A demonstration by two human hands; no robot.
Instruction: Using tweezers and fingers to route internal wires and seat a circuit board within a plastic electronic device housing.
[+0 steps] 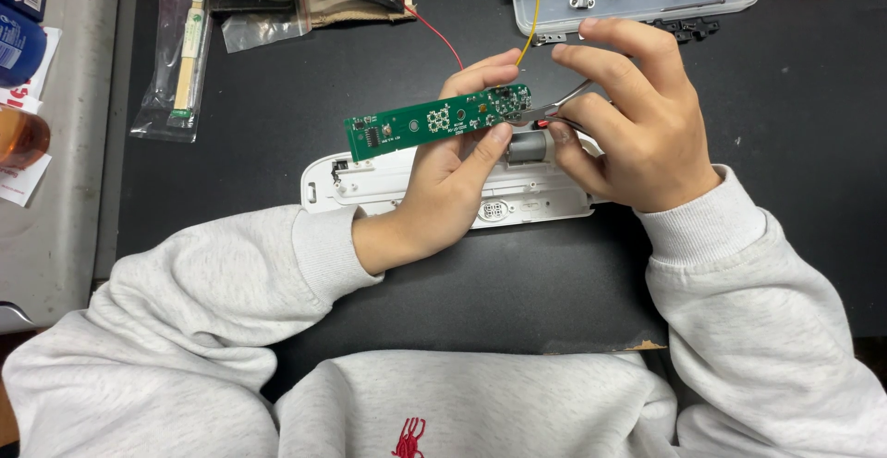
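On the black desk (231, 171), the left hand (453, 181) pinches 1 green circuit board (434, 121) above a white plastic housing (370, 185). The board looks light, stiff and fragile, best held by its edges. The right hand (637, 121) is closed on metal tweezers (559, 104) at its end.

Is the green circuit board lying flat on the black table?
No, the left hand holds the green circuit board up above the white housing.
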